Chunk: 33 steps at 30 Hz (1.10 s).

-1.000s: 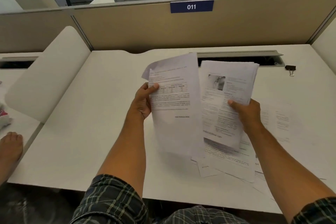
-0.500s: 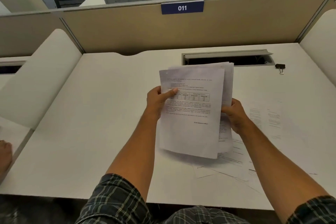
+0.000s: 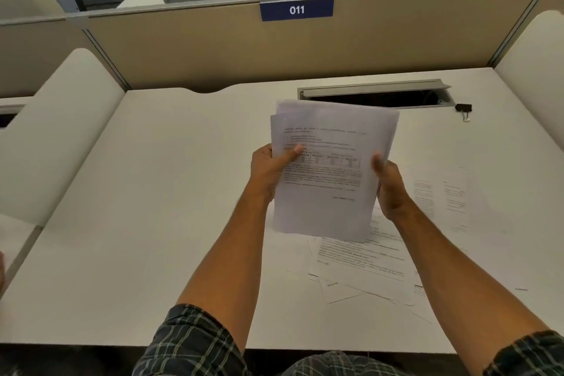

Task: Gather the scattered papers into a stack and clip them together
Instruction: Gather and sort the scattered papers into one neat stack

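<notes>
A stack of printed white papers [image 3: 326, 192] is held upright above the white desk [image 3: 158, 207]. My left hand [image 3: 268, 171] grips its left edge, thumb on the front sheet. My right hand [image 3: 389, 183] grips the right edge, thumb on the front. Several loose sheets [image 3: 360, 265] lie scattered on the desk below the stack, and more pages [image 3: 439, 195] lie flat to the right. A black binder clip [image 3: 464, 110] sits at the back right of the desk, well away from both hands.
An open cable tray slot [image 3: 375, 94] runs along the desk's back edge behind the stack. A beige partition [image 3: 213, 49] with a blue "011" sign stands behind it. White side dividers [image 3: 61, 137] flank the desk.
The sheet in my left hand and the bundle in my right hand came together into one stack, now held by both hands. The view also shifted slightly.
</notes>
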Each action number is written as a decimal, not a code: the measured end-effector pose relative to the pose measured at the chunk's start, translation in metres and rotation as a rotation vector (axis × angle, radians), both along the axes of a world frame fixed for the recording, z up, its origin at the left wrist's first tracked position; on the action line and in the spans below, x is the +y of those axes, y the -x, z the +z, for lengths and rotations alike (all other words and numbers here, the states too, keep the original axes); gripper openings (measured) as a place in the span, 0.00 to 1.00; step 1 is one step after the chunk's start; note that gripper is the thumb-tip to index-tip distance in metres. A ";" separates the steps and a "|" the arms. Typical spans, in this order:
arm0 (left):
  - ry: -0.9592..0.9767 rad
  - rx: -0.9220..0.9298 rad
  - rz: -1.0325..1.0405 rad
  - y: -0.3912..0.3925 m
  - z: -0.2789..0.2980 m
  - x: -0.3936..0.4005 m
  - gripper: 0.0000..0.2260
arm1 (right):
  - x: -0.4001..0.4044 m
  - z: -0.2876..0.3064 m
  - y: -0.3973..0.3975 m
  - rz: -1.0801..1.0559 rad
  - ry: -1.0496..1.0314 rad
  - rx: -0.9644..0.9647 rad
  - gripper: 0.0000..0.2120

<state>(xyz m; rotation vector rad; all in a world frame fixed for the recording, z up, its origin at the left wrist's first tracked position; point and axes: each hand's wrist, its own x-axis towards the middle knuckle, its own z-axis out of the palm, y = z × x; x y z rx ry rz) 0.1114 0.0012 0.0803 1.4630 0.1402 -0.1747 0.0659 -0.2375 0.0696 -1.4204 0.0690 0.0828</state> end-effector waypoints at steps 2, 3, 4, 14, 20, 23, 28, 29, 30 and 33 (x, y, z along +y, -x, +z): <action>-0.013 -0.017 -0.050 -0.001 0.004 0.001 0.14 | -0.001 0.002 -0.002 -0.041 0.124 -0.017 0.23; -0.022 -0.033 -0.081 -0.001 0.006 0.002 0.15 | -0.001 0.004 -0.003 -0.067 0.160 -0.040 0.20; -0.029 -0.053 -0.112 0.000 0.008 0.002 0.16 | -0.002 0.006 -0.004 -0.086 0.179 -0.072 0.16; -0.060 -0.107 -0.303 0.008 0.002 0.002 0.22 | -0.013 -0.005 0.009 -0.053 0.142 -0.148 0.20; -0.118 -0.044 -0.302 0.013 -0.019 -0.003 0.22 | -0.022 -0.023 0.012 -0.043 0.154 -0.038 0.17; -0.091 -0.068 -0.354 0.008 -0.012 -0.009 0.24 | -0.020 -0.015 0.006 -0.031 0.102 -0.072 0.22; -0.120 -0.042 -0.280 0.005 -0.011 -0.006 0.20 | -0.018 -0.013 -0.001 -0.131 0.106 -0.050 0.18; -0.125 -0.020 -0.259 0.005 -0.013 -0.003 0.19 | -0.018 -0.013 -0.002 -0.152 0.108 -0.027 0.15; -0.125 0.004 -0.241 0.005 -0.016 0.000 0.19 | -0.016 -0.014 -0.003 -0.158 0.110 -0.008 0.13; -0.070 0.044 -0.184 0.009 -0.023 0.007 0.20 | -0.011 -0.013 -0.005 -0.107 0.146 -0.012 0.14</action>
